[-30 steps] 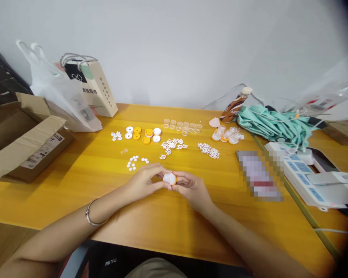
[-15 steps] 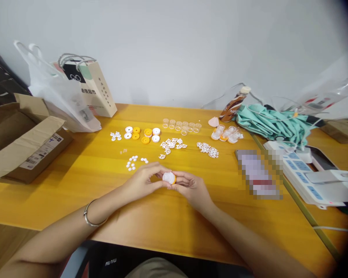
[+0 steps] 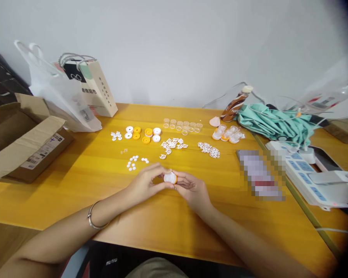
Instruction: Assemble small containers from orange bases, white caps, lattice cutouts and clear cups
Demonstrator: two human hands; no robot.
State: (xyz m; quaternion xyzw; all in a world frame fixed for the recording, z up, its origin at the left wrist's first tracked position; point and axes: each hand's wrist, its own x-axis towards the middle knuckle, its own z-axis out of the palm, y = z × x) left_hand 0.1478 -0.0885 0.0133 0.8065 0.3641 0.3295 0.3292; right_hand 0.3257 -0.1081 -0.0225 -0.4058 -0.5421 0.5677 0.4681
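Observation:
Between both hands, above the near part of the table, is a small round white-and-orange plastic piece. My left hand pinches its left side with thumb and fingers, while my right hand grips the orange edge on the right. Just beyond the hands lie small white round caps and white openwork plastic parts. Farther back are white and orange round discs, a row of clear plastic cups and several clear-and-orange pieces. Fingers cover part of the held piece.
An open cardboard box, a white plastic bag and a paper bag stand at the left. On the right are a phone, a power strip, a folded green umbrella and a brown bottle.
Both hands keep their hold on the round piece, with hardly any movement. The whole view has shifted slightly.

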